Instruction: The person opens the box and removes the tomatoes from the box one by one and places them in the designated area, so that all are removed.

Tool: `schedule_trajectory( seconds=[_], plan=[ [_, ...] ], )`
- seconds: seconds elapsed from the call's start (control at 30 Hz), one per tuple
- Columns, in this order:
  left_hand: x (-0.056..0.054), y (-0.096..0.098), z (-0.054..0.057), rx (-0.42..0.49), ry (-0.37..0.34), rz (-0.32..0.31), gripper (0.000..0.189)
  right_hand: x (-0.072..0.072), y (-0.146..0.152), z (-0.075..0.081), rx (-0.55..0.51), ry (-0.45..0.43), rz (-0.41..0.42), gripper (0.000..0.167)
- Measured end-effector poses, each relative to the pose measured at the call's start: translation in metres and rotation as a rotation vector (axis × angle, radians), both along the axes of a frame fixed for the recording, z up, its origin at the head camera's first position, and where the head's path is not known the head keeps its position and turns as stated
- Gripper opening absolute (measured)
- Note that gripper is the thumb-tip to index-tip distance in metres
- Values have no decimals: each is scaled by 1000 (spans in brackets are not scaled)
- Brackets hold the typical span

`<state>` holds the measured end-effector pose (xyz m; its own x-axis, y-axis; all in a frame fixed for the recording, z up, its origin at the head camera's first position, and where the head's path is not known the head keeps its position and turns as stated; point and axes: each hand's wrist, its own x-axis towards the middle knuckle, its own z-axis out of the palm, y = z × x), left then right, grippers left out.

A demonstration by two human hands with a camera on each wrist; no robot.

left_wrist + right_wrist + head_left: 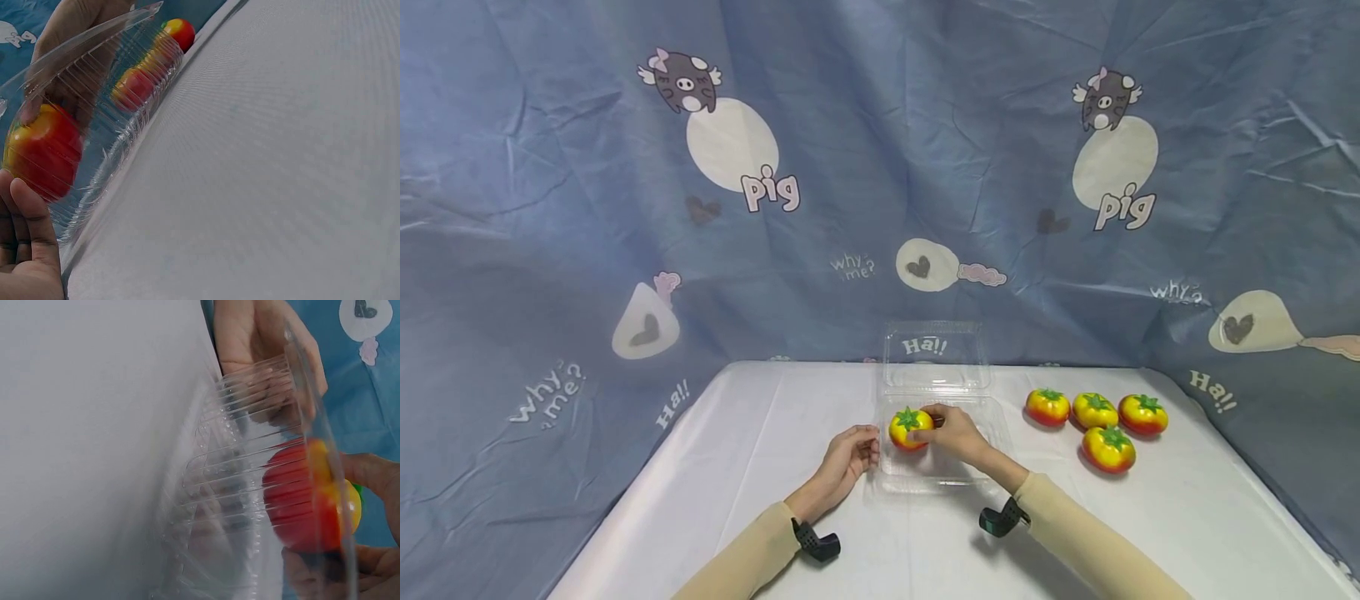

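My right hand (pixel 956 433) pinches a yellow-and-red toy tomato (pixel 904 432) with a green leafy top, thumb and fingers around its sides. The tomato is in the left part of a clear plastic clamshell box (pixel 925 482), whose lid (pixel 936 379) stands raised at the back. Through the ribbed wall, the right wrist view shows the tomato's red underside (pixel 294 497) low in the box. My left hand (pixel 844 461) is at the box's left side, fingers gently bent and holding nothing. Its fingertips (pixel 28 190) are right at the wall in the left wrist view.
To the right of the box, several more toy tomatoes sit on the white-covered table: one in front (pixel 1108 452), and a row behind it with one at its left end (pixel 1047 408). A blue patterned curtain (pixel 850 167) hangs behind the table's back edge.
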<state>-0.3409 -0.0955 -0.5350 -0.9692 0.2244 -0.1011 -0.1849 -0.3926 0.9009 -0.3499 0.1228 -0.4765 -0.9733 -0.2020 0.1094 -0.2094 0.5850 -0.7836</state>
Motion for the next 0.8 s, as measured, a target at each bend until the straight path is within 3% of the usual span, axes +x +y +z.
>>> schedule_trajectory(
  seconds=[0.8],
  plan=[
    [3,0,2,-21,6,3,12,32,45,27,-37,11,13,59]
  ],
)
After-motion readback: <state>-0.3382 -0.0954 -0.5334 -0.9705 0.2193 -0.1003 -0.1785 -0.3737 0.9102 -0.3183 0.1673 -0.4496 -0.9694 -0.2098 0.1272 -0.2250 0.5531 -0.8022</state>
